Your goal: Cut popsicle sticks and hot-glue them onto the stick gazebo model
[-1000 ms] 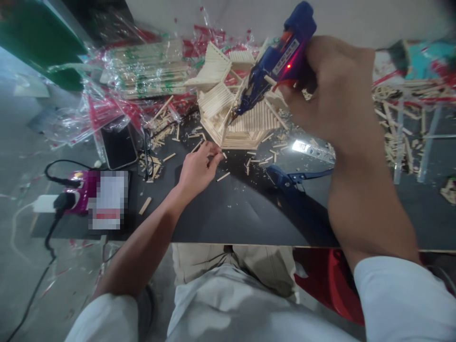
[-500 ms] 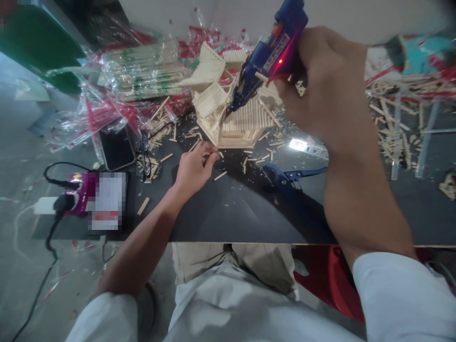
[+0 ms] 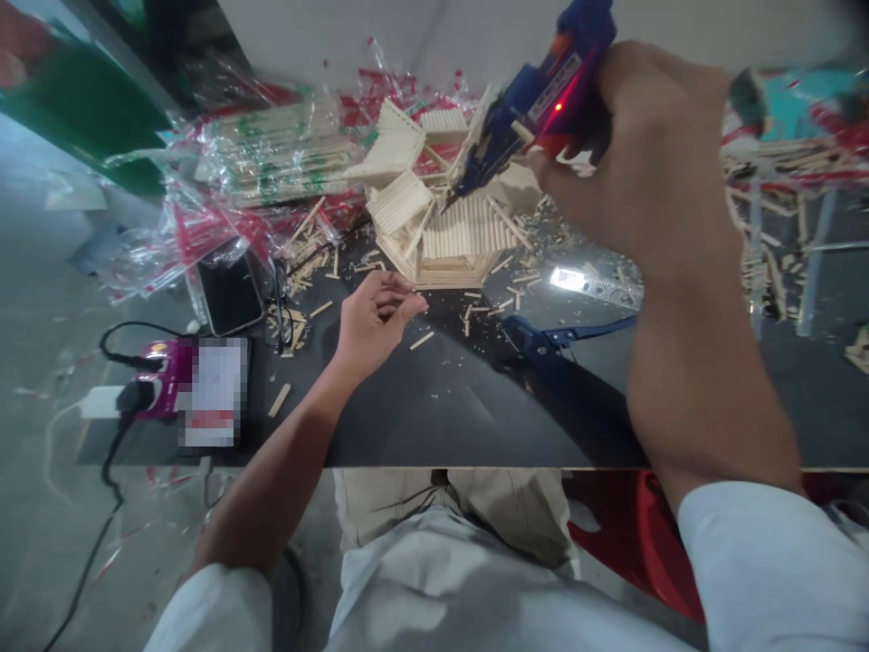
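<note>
My right hand (image 3: 652, 154) is wrapped round a blue hot glue gun (image 3: 522, 113), its red light lit. The gun's nozzle points down and left, just over the roof of a small house-like model (image 3: 468, 226) made of thin wooden sticks. By the model's front left edge is my left hand (image 3: 377, 317), fingers loosely curled and thumb apart from them. I see nothing in it, and cannot tell whether its fingertips touch the model's base. Short cut stick pieces (image 3: 421, 340) lie close to that hand.
Blue cutting pliers (image 3: 543, 340) and a metal ruler (image 3: 590, 282) lie right of centre. Two phones, one dark (image 3: 229, 292), and a purple power adapter (image 3: 159, 380) are at left. Plastic-wrapped stick bundles (image 3: 272, 149) sit behind. Clear glue sticks (image 3: 815, 263) lie right. Another person's hand (image 3: 20, 41) shows top left.
The glue gun has moved a little up and right, so its nozzle sits higher over the roof. My left thumb has drawn slightly away from the fingers. The view has shifted slightly.
</note>
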`<state>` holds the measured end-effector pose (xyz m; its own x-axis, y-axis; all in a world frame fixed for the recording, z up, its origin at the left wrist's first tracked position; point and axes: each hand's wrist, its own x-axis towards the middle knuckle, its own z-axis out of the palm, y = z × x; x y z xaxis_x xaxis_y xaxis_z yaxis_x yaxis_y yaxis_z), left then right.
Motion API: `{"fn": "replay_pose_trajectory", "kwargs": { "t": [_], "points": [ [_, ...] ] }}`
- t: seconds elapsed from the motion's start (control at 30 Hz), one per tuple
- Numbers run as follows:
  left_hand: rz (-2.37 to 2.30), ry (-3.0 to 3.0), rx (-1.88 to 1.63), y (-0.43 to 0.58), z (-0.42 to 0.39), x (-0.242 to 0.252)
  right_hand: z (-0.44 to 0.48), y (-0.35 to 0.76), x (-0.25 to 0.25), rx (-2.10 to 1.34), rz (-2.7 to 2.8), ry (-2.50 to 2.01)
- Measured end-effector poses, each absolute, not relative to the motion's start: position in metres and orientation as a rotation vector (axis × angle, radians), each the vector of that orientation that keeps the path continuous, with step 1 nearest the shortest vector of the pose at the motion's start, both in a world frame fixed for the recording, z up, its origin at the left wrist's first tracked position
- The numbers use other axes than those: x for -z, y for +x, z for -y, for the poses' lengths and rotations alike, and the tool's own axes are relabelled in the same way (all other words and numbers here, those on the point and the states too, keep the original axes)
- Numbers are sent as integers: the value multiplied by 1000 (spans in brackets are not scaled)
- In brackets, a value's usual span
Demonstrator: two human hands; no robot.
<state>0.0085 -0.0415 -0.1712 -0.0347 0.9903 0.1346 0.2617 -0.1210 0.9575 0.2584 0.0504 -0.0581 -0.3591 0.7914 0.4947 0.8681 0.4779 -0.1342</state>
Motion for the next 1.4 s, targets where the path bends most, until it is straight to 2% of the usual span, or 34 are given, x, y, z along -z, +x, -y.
{"fn": "replay_pose_trajectory", "kwargs": {
  "t": [0.2,0.4,0.5,0.6,0.67,0.73,0.87,0.93,1.07,1.27,1.4],
  "points": [
    [-1299,1384,-1167,5,41,172,-74,290,61,132,1916,-1533],
    [-1235,1311,-1178,6,39,170,-89,322,66,-25,1738,-2203],
    [-1161,1274,-1118,6,39,166,-98,334,77,-114,1797,-2515],
    [-1072,1203,-1043,6,40,163,-103,341,82,-140,2031,-2624],
    [-1028,1159,-1020,5,41,161,-97,338,74,-110,2097,-2547],
    [-992,1120,-1015,5,42,159,-78,325,58,-87,2067,-2285],
    [-953,1071,-1001,2,43,159,-19,272,34,-248,2110,-1163],
    [-918,1037,-1007,1,43,159,5,242,37,-318,2304,-855],
    [-815,972,-1083,0,41,158,23,204,60,-528,2530,-733],
    [-720,933,-1163,-2,43,155,20,196,72,-797,2327,-706],
    [-701,908,-1169,-2,43,156,22,195,73,-852,2289,-805]
  ]
}}
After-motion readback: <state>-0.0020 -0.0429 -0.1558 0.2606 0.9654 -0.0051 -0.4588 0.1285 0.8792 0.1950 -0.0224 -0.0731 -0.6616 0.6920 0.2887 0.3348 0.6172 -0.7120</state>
